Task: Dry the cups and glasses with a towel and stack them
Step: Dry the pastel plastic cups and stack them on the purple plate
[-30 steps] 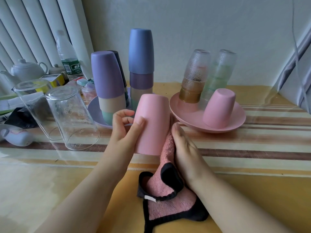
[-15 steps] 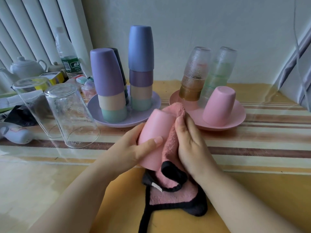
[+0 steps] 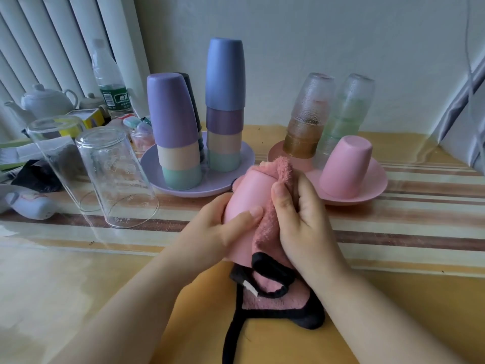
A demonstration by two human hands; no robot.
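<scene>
The left hand (image 3: 220,227) grips a pink cup (image 3: 248,206) round its lower side, thumb laid across the front. The right hand (image 3: 301,219) has its fingers curled round a pink towel (image 3: 270,224) with black trim, pressing it against the cup's right flank. The cup sits between the two hands, held above the table (image 3: 78,285), its closed base tilted up and away from the person and its mouth down toward them, so its long axis leans forward and a little left. Towel fluff pokes up past the base; the rest hangs down and lies bunched on the table under the wrists.

Just beyond the cup is a lilac plate (image 3: 228,185) carrying two stacks of upturned cups, the nearer one topped by a purple cup (image 3: 170,109), the farther one by a tall blue cup (image 3: 225,74). To the right a pink plate (image 3: 367,190) holds another upturned pink cup (image 3: 343,166) and two stacks of textured glasses (image 3: 309,114) behind it. To the left stand two clear glasses (image 3: 112,174), mouth down, on the striped cloth. Farther back on that side are a white teapot (image 3: 47,101) and a plastic bottle (image 3: 110,82), among small clutter I can't make out.
</scene>
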